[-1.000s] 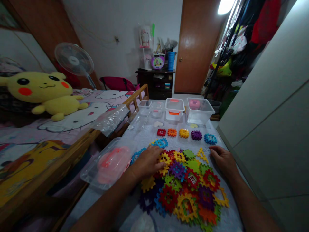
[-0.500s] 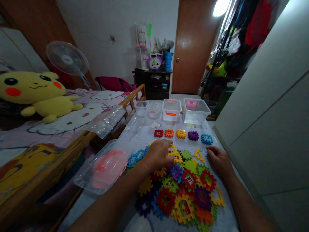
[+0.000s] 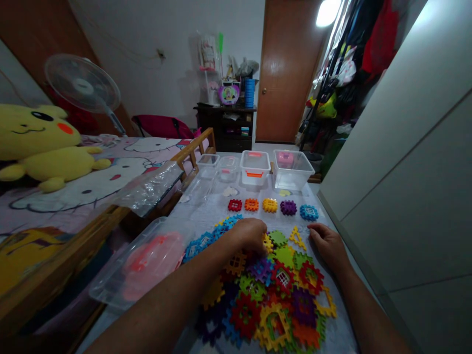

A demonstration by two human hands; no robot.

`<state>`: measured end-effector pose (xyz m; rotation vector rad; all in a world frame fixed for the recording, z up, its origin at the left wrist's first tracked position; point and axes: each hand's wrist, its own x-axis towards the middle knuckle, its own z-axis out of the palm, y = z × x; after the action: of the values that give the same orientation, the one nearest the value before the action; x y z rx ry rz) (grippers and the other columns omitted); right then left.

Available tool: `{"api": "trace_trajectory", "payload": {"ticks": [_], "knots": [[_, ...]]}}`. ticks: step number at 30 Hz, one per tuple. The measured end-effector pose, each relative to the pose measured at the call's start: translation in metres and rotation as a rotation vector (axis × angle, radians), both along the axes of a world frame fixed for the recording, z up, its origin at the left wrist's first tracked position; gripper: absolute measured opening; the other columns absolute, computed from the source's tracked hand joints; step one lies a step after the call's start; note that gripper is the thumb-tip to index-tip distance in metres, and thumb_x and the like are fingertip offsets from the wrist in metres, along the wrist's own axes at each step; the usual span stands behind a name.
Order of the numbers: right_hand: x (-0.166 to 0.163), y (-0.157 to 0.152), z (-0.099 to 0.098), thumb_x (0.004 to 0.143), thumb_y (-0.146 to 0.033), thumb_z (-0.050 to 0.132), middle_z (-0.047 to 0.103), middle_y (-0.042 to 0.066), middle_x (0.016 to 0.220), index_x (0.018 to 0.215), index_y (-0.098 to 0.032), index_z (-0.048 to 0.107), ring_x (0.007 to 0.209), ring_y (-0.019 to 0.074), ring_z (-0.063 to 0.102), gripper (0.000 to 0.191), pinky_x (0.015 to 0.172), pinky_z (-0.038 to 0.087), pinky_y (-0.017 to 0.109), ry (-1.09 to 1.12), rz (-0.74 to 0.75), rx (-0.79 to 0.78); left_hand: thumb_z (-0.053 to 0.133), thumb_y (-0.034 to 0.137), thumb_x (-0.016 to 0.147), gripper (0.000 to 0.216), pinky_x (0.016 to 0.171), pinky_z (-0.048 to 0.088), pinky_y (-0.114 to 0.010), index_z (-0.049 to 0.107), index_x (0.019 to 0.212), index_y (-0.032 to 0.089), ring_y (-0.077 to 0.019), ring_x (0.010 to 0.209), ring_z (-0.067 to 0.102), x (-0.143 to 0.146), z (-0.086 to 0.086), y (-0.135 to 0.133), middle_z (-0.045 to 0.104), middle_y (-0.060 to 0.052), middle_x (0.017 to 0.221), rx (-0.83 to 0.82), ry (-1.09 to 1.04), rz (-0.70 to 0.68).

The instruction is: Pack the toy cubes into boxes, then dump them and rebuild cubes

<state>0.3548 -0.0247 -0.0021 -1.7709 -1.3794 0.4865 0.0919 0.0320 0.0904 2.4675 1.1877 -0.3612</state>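
Note:
A loose heap of colourful toothed plastic building pieces [image 3: 283, 279] covers the near part of the table. My left hand [image 3: 252, 233] reaches into the heap's far side, its fingers curled downward with their tips hidden. A yellow piece [image 3: 268, 243] shows partly beside those fingers. My right hand [image 3: 327, 242] rests at the heap's right, holding nothing, fingers loosely out near a yellow triangular piece [image 3: 297, 238]. Beyond the heap, a row of small stacks runs across: red [image 3: 235, 205], orange [image 3: 251, 204], yellow [image 3: 270, 205], purple [image 3: 288, 208] and blue [image 3: 309, 212].
Clear plastic bins [image 3: 293, 172] and a box with orange clips [image 3: 255, 169] stand at the table's far end. Clear lids [image 3: 142, 263] lie left. A wooden bed rail [image 3: 121, 221] borders the left side, a pale cabinet [image 3: 398, 196] the right.
My left hand has curled its fingers down into the heap, over the yellow piece it was reaching across. My right hand stays by the heap. The view has turned slightly right.

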Motion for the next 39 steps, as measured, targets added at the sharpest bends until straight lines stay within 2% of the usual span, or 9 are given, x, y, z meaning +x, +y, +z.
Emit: {"api": "trace_trajectory", "payload": {"ticks": [8, 12, 18, 23, 27, 30, 34, 39], "knots": [[0.001, -0.001, -0.002, 0.076, -0.047, 0.054, 0.076, 0.006, 0.085, 0.088, -0.020, 0.073, 0.076, 0.0235, 0.069, 0.035, 0.074, 0.052, 0.034, -0.012, -0.008, 0.004, 0.076, 0.035, 0.064, 0.054, 0.084, 0.053, -0.035, 0.069, 0.116, 0.023, -0.0301, 0.104, 0.067, -0.003, -0.005, 0.003, 0.073, -0.009, 0.115, 0.015, -0.042, -0.024], [0.001, 0.000, -0.003, 0.076, -0.047, 0.054, 0.076, 0.007, 0.086, 0.090, -0.019, 0.073, 0.077, 0.0239, 0.069, 0.037, 0.075, 0.052, 0.034, -0.028, -0.012, -0.008, 0.075, 0.034, 0.068, 0.058, 0.092, 0.051, -0.034, 0.064, 0.124, 0.022, -0.0281, 0.113, 0.064, -0.013, -0.008, 0.010, 0.069, -0.009, 0.125, 0.041, -0.130, -0.021], [-0.001, 0.000, -0.003, 0.078, -0.046, 0.052, 0.076, 0.007, 0.082, 0.090, -0.018, 0.073, 0.074, 0.0240, 0.069, 0.037, 0.070, 0.050, 0.034, -0.056, 0.015, -0.005, 0.074, 0.036, 0.076, 0.063, 0.097, 0.049, -0.032, 0.055, 0.134, 0.020, -0.0244, 0.115, 0.063, -0.020, -0.009, 0.029, 0.065, -0.009, 0.130, 0.106, -0.263, -0.007], [-0.003, 0.000, -0.002, 0.077, -0.045, 0.052, 0.076, 0.007, 0.081, 0.088, -0.019, 0.073, 0.074, 0.0242, 0.069, 0.035, 0.070, 0.051, 0.033, -0.059, 0.014, 0.016, 0.073, 0.036, 0.080, 0.054, 0.098, 0.049, -0.035, 0.058, 0.127, 0.016, -0.0253, 0.114, 0.061, -0.001, -0.012, 0.061, 0.064, -0.011, 0.126, 0.196, -0.310, -0.010], [-0.003, 0.000, -0.003, 0.078, -0.044, 0.052, 0.076, 0.007, 0.081, 0.087, -0.019, 0.073, 0.074, 0.0244, 0.070, 0.034, 0.070, 0.052, 0.033, -0.048, 0.013, 0.024, 0.064, 0.038, 0.091, 0.041, 0.095, 0.051, -0.046, 0.057, 0.125, 0.017, -0.0244, 0.112, 0.060, 0.020, -0.022, 0.091, 0.059, -0.010, 0.129, 0.253, -0.294, -0.014], [-0.003, 0.000, -0.004, 0.077, -0.044, 0.053, 0.077, 0.007, 0.081, 0.087, -0.019, 0.073, 0.074, 0.0248, 0.071, 0.033, 0.071, 0.053, 0.033, -0.040, 0.005, 0.026, 0.060, 0.037, 0.094, 0.036, 0.092, 0.053, -0.046, 0.057, 0.125, 0.018, -0.0234, 0.110, 0.061, 0.033, -0.032, 0.108, 0.059, -0.010, 0.128, 0.264, -0.265, -0.012], [-0.003, -0.001, -0.003, 0.077, -0.043, 0.054, 0.078, 0.007, 0.083, 0.087, -0.021, 0.073, 0.078, 0.0260, 0.072, 0.031, 0.073, 0.054, 0.034, -0.029, 0.006, 0.025, 0.061, 0.036, 0.094, 0.036, 0.090, 0.054, -0.045, 0.057, 0.124, 0.017, -0.0231, 0.108, 0.062, 0.045, -0.038, 0.120, 0.060, -0.009, 0.126, 0.234, -0.237, -0.027], [-0.003, 0.000, -0.002, 0.078, -0.044, 0.054, 0.077, 0.006, 0.081, 0.086, -0.021, 0.072, 0.075, 0.0260, 0.072, 0.030, 0.070, 0.054, 0.034, -0.024, 0.008, 0.018, 0.060, 0.036, 0.094, 0.036, 0.091, 0.054, -0.045, 0.057, 0.125, 0.018, -0.0230, 0.108, 0.062, 0.050, -0.036, 0.120, 0.060, -0.009, 0.127, 0.160, -0.223, -0.051]]}}
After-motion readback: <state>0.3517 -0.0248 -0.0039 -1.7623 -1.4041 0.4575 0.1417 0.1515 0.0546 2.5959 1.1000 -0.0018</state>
